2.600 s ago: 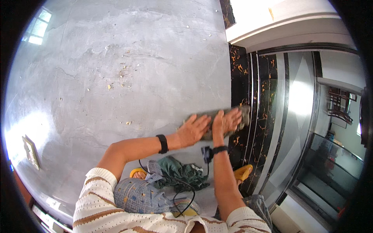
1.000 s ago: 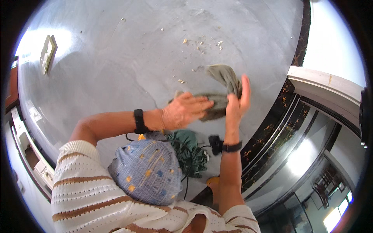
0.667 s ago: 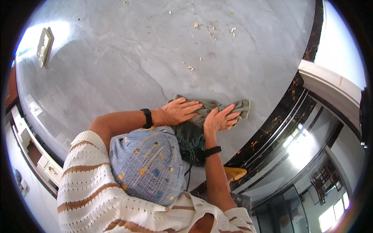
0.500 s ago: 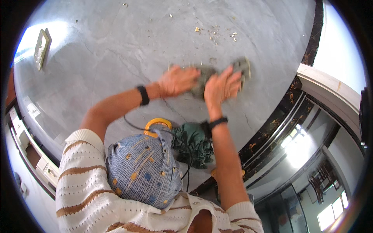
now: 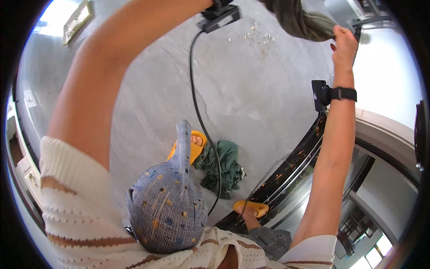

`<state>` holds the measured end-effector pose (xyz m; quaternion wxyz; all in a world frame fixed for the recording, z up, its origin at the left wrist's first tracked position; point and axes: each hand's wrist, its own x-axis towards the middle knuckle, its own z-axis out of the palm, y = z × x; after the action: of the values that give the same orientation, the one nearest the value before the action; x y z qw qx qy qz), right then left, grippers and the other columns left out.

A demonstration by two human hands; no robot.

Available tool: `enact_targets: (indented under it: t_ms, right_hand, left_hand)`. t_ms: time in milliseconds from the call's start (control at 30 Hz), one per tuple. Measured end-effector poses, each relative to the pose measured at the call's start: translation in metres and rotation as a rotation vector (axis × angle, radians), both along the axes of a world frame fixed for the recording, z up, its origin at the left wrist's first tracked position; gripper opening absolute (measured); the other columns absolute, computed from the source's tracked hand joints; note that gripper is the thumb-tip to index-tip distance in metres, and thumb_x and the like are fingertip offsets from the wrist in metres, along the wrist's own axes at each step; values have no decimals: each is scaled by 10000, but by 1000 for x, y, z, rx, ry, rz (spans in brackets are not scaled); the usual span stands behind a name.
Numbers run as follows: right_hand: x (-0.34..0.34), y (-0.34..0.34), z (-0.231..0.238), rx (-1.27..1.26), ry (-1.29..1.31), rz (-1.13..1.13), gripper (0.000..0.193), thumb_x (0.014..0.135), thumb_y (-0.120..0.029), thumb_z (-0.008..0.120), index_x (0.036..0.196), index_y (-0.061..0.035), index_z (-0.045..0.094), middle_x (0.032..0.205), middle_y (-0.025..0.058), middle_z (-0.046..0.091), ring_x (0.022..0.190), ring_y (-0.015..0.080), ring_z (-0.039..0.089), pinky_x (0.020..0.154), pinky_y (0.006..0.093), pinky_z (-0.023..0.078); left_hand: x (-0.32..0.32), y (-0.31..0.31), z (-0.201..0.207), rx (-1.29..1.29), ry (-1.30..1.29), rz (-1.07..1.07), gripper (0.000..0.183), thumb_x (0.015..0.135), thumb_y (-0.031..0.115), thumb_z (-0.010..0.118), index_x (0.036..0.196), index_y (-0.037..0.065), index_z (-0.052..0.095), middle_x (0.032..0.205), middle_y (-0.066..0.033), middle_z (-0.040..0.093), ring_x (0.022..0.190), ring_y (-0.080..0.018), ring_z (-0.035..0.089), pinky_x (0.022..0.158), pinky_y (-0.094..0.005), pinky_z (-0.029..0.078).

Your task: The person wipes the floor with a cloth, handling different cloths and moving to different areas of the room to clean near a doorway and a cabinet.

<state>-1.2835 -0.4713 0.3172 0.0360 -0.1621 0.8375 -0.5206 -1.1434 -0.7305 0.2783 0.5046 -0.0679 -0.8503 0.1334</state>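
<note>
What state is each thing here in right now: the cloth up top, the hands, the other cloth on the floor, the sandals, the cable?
Grey-green cloth: lifted off the floor, hanging bunched from the right hand.
Right hand: raised, closed on the cloth's edge.
Left hand: out of frame past the top edge; only the raised forearm shows.
Dark green cloth: crumpled on the grey floor.
Orange sandals: worn on both feet.
Black cable: hanging slack from the left wrist device.

One view only: head-worn fisheye, looking steeply down past the wearer's chest and raised forearms to the grey floor (image 5: 251,98). Arms very close to lens, floor farther off. Straight edges bow toward the rim; black corners frame the circle. No second view to overlap.
</note>
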Motion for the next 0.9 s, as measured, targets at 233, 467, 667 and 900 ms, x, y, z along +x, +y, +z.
enact_targets:
  t_ms: [233, 467, 667, 900]
  right_hand:
    - [41, 33, 104, -373, -9, 91, 97, 918, -152, 614, 952, -61, 611, 938, 76, 591, 822, 204, 601, 643, 393, 610]
    - [134, 39, 128, -15, 68, 81, 123, 900, -199, 642, 878, -79, 620, 783, 6, 601, 703, 141, 592, 530, 311, 515]
    - [139, 59, 158, -132, 57, 7, 98, 885, -111, 600, 956, -47, 583, 921, 83, 601, 782, 211, 644, 633, 380, 605]
    - [215, 22, 126, 83, 86, 506, 353, 875, -283, 675, 1137, -48, 649, 1020, 55, 684, 868, 189, 664, 675, 357, 571]
  left_hand:
    - [30, -32, 130, 1406, -13, -217, 177, 914, 143, 548, 1042, 79, 651, 813, -135, 668, 600, -241, 628, 543, -367, 503]
    - [119, -45, 200, 807, 186, 164, 315, 865, 34, 445, 1100, 75, 651, 954, -169, 666, 813, -293, 646, 641, -399, 520]
    - [157, 42, 265, 1250, -137, -230, 279, 839, 120, 502, 1070, 88, 654, 911, -138, 659, 806, -288, 628, 704, -428, 511]
    - [187, 81, 282, 1026, -291, -316, 232, 887, 148, 503, 1037, 47, 649, 913, -151, 653, 832, -284, 635, 724, -414, 517]
